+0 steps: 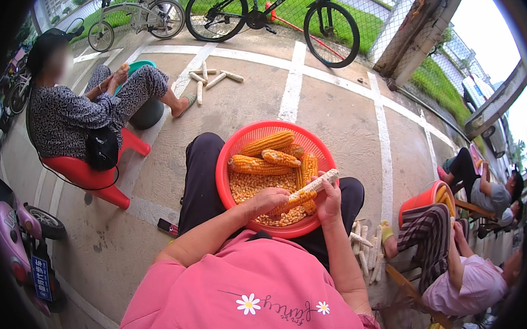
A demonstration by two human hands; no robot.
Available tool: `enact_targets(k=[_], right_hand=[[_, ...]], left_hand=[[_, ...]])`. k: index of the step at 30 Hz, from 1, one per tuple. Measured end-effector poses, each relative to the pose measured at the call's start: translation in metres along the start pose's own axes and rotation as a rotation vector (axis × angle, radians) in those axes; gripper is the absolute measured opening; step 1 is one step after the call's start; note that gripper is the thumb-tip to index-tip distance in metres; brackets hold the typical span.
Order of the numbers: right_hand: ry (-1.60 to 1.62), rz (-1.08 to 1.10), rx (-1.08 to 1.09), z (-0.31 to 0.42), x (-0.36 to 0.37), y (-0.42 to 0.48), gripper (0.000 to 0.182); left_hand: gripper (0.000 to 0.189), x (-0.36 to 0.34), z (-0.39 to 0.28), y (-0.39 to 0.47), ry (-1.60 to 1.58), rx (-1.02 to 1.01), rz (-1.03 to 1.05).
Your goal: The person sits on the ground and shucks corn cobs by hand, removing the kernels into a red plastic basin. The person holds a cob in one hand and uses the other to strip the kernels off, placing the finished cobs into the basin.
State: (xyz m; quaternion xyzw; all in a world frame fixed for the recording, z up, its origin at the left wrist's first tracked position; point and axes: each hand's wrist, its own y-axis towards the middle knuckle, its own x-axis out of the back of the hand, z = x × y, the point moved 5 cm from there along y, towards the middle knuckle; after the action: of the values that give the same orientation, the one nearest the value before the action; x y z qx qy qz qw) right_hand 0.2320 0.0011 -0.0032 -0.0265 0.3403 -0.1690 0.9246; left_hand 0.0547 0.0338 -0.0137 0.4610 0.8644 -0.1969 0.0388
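A partly shelled ear of corn [317, 185] lies at a slant over a red plastic basket [222, 175], its upper end stripped to the white cob and orange kernels left along its lower side. My right hand [329, 204] grips it near the bare end. At the lower end my left hand [267, 202] closes around it, fingers against the kernels; part of that end is hidden. Loose corn kernels [258, 185] cover the basket's bottom. Several unshelled ears of corn [269, 142] rest on them. The basket sits between my knees.
Bare cobs [370, 250] lie beside my right leg, and more cobs [215, 80] on the paving ahead. A phone [167, 226] is by my left thigh. One person [81, 102] sits on a red chair [130, 144] at left; others sit at right near an orange bucket [419, 198].
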Motion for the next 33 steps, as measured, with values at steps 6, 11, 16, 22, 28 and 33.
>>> enact_targets(k=[6,11,16,22,28,33], right_hand=[[-0.096,0.128,0.007,-0.005,-0.025,-0.007,0.029],[-0.134,0.146,0.02,-0.009,-0.038,-0.009,0.028],[-0.156,0.098,0.004,-0.021,-0.026,-0.009,0.029],[-0.179,0.092,0.001,-0.023,-0.026,-0.013,0.027],[-0.185,0.084,-0.014,-0.023,-0.029,-0.017,0.026],[-0.2,0.105,-0.022,-0.025,-0.021,-0.013,0.028]], left_hand=[[0.043,-0.017,-0.021,-0.002,0.072,-0.035,0.09],[0.039,-0.009,-0.011,-0.001,-0.098,-0.059,0.012],[0.033,-0.003,0.004,0.014,-0.07,-0.116,-0.089],[0.036,-0.003,-0.006,0.004,-0.03,-0.089,-0.204],[0.044,0.002,0.003,0.007,-0.084,-0.016,-0.225],[0.044,0.001,0.007,0.008,-0.215,0.022,-0.111]])
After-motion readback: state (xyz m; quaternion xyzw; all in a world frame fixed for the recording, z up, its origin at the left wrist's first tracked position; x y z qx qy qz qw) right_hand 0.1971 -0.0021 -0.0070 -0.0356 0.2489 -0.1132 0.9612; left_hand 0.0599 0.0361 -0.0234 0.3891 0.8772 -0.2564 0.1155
